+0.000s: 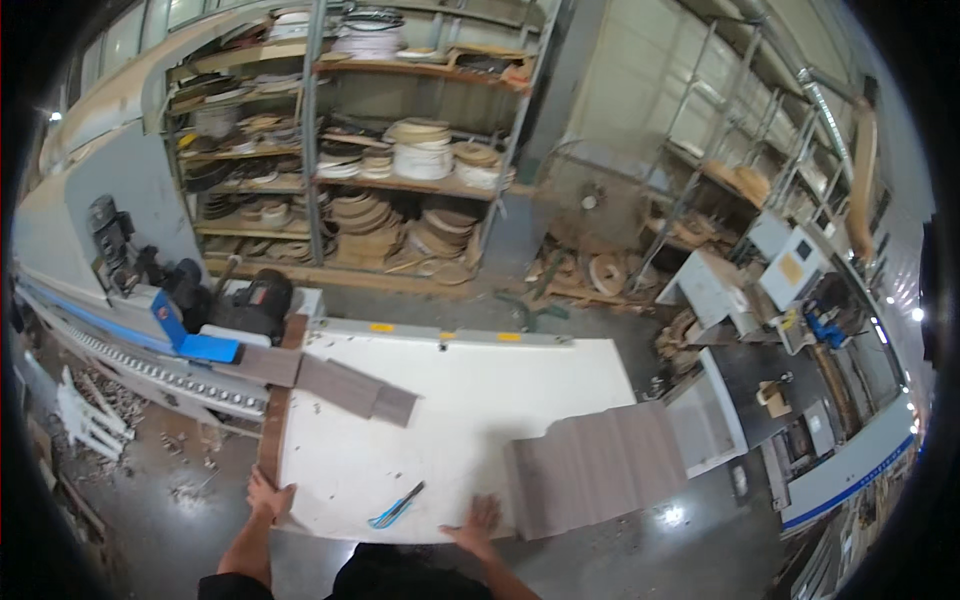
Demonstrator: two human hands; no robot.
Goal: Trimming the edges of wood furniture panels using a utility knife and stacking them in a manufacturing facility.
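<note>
My left hand (268, 492) rests at the near left corner of a white-topped table (440, 415), over its brown side edge (275, 430), thumb apart from the fingers. Near the table's front edge, my right hand (478, 522) is open with the fingers spread. Just right of it lies a fanned stack of grey-brown panels (600, 465). Between my hands is a blue utility knife (397, 505). Farther back, grey-brown strips (355, 388) lie in line with another strip (258, 365) at a machine on the left.
A blue bracket (207, 347) and motors (265, 295) belong to the left machine. A long grey bar (480, 339) runs along the table's far edge. Shelves with rolls of edging (422, 150) stand behind. Another machine (765, 370) stands at the right; scraps litter the floor.
</note>
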